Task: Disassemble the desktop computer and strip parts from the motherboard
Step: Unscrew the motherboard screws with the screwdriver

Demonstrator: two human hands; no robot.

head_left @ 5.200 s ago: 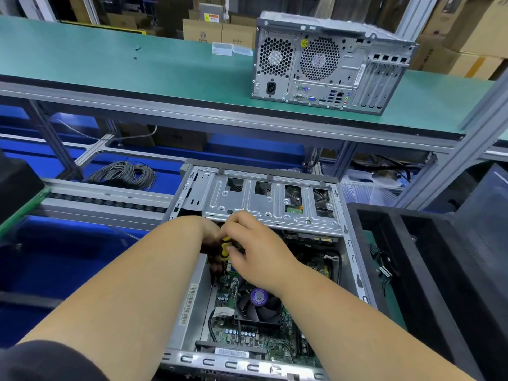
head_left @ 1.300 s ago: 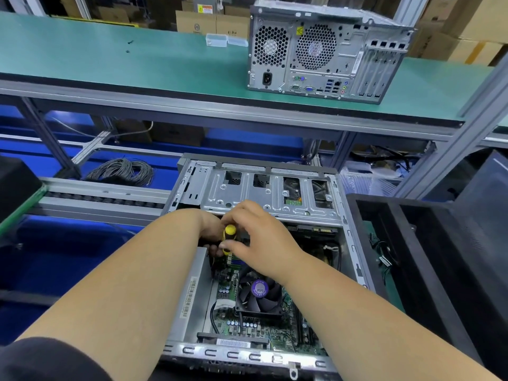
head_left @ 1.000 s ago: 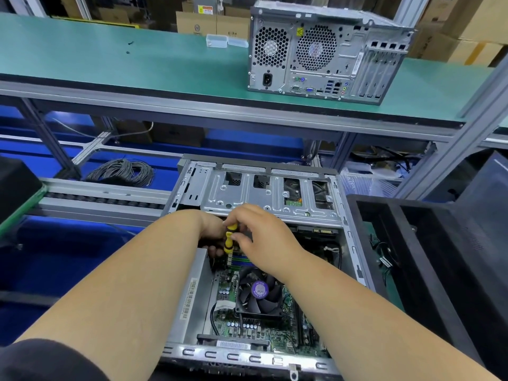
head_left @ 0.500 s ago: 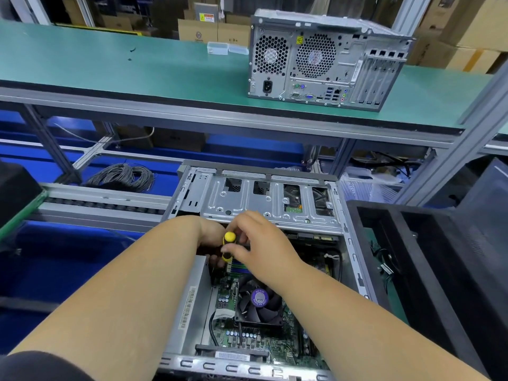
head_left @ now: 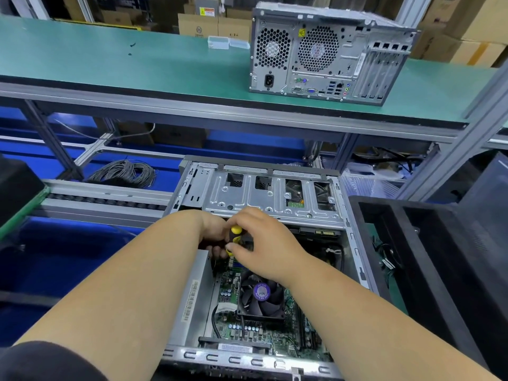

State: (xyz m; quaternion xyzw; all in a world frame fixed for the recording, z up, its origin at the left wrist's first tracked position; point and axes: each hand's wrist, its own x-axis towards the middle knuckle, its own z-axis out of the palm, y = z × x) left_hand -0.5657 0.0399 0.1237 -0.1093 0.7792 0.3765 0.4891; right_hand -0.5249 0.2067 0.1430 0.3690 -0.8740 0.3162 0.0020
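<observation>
An opened desktop case (head_left: pixel 255 193) lies on its side in front of me, its green motherboard (head_left: pixel 236 328) exposed with a black CPU fan (head_left: pixel 261 295) in the middle. Both hands meet just above the fan, under the silver drive cage. My right hand (head_left: pixel 264 243) grips the yellow-and-black handle of a screwdriver (head_left: pixel 235 237), held upright with its tip hidden inside the case. My left hand (head_left: pixel 214 232) curls in beside the tool's lower part; its fingertips are hidden behind the right hand.
A second closed desktop tower (head_left: pixel 327 53) stands on the green bench (head_left: pixel 137 64) beyond. A black tray (head_left: pixel 428 259) with loose cables sits to the right. A coil of grey cable (head_left: pixel 123 174) lies at the left behind a roller rail (head_left: pixel 104 199).
The hands stay in the same spot over the board. The right hand has shifted slightly on the screwdriver handle between frames, as in turning it.
</observation>
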